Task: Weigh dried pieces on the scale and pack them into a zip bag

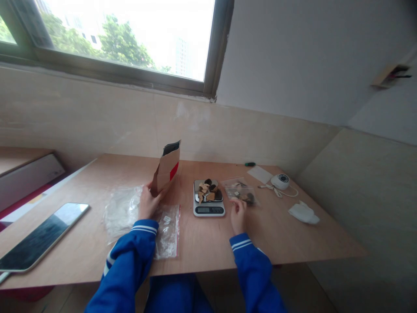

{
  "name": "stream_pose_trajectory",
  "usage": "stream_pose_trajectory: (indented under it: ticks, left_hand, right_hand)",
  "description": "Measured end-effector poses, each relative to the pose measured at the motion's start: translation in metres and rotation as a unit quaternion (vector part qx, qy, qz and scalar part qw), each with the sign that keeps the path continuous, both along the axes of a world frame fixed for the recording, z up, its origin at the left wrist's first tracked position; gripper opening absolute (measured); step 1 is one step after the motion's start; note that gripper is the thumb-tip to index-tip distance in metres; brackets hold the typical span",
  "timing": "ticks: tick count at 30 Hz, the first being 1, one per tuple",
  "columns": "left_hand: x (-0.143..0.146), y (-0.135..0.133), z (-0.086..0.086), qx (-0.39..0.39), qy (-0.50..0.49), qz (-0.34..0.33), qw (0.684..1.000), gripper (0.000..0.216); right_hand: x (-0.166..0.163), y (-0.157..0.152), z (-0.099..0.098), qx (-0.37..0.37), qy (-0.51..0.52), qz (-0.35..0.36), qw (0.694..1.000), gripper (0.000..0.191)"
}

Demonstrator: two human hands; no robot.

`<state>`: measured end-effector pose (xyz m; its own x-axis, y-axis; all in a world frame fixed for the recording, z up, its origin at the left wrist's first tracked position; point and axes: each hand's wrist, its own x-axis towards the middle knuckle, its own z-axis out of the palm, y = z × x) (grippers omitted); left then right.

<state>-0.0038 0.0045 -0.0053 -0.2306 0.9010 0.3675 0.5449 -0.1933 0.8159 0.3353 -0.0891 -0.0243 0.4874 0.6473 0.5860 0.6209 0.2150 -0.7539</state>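
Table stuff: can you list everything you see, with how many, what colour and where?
paper bag: 1, brown with a red patch, upright, left of middle
scale: 1, white, middle, brown and dark pieces on it
small clear bag: 1, right of the scale, pieces inside
empty clear bags: several, near left
tablet: 1, dark screen, far left
screwdriver: 1, green, far edge
round gadget: 1, white, right
white wad: 1, right
table: 1, tan wood
left hand: holds the paper bag
right hand: touches the small clear bag

Brown paper pouch (167, 170) with red patch, black lining; white digital scale (208, 204); blue white-striped sleeves (140, 248); pale wood table (293, 234).
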Motion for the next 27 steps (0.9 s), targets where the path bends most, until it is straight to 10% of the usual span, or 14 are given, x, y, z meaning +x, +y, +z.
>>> stream_pose_trajectory:
  ticks: [17, 27]
  left_hand:
    - [0.007, -0.010, 0.013, 0.158, 0.003, 0.048, 0.986, 0.044]
    - [0.010, -0.044, 0.032, 0.381, 0.035, 0.092, 0.919, 0.008]
  right_hand:
    - [0.000, 0.000, 0.001, 0.001, 0.005, 0.007, 1.000, 0.023]
    - [0.001, 0.002, -0.002, -0.001, 0.012, 0.019, 1.000, 0.023]
